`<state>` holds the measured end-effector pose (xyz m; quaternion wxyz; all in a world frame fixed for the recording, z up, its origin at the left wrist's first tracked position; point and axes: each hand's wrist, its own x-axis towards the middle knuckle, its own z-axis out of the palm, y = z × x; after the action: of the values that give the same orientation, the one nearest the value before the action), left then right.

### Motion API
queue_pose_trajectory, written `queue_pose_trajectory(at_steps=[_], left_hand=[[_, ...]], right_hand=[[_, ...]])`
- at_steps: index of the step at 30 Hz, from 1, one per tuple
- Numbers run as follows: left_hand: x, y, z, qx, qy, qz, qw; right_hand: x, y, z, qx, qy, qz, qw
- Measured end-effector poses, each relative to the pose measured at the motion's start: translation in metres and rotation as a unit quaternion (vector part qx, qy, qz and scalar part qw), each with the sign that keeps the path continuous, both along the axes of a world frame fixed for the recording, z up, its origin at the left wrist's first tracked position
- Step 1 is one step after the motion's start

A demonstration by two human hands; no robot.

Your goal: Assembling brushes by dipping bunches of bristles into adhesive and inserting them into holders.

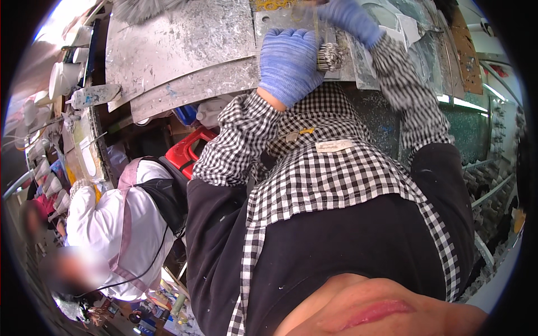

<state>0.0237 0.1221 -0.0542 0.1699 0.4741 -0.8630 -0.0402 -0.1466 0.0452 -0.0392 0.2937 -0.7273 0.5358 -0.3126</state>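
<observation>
My left hand (pixel 290 64), in a blue knitted glove, is closed in a fist at the near edge of a metal worktop. Out of its thumb side sticks a bundle of small silvery metal pieces (pixel 330 57), whose exact kind I cannot make out. Farther off to the right is my right hand (pixel 352 21), also gloved in blue. Motion smears its fingers, and the top of the view cuts them off, so their hold is unclear. Beyond my left hand lies a flat metal plate (pixel 280 21), with yellow ring-shaped pieces (pixel 273 4) at its far end.
Paint-flecked metal sheets (pixel 179 45) cover the worktop on the left, with grey bristly material (pixel 143 8) behind. A white bottle (pixel 96 96) lies at the left corner. Clear sheeting (pixel 400 31) lies right. A person in white (pixel 126 224) sits at my left, beside a red chair (pixel 188 150).
</observation>
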Motion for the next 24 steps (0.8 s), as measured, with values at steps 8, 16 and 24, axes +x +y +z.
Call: queue_pose_trajectory(at_steps=[8,16,24], left_hand=[[0.045,0.001,0.004,0.412,0.524,0.054,0.743],[-0.012,0.012,-0.008,0.263,0.068,0.037,0.962],[0.03,-0.009,0.001,0.413,0.466,-0.04,0.782]], right_hand=[[0.013,0.026,-0.025,0.01,-0.178,0.204,0.963],[-0.038,-0.045,-0.1,0.28,-0.079,0.049,0.955],[-0.005,0.027,0.031,0.257,-0.362,0.209,0.871]])
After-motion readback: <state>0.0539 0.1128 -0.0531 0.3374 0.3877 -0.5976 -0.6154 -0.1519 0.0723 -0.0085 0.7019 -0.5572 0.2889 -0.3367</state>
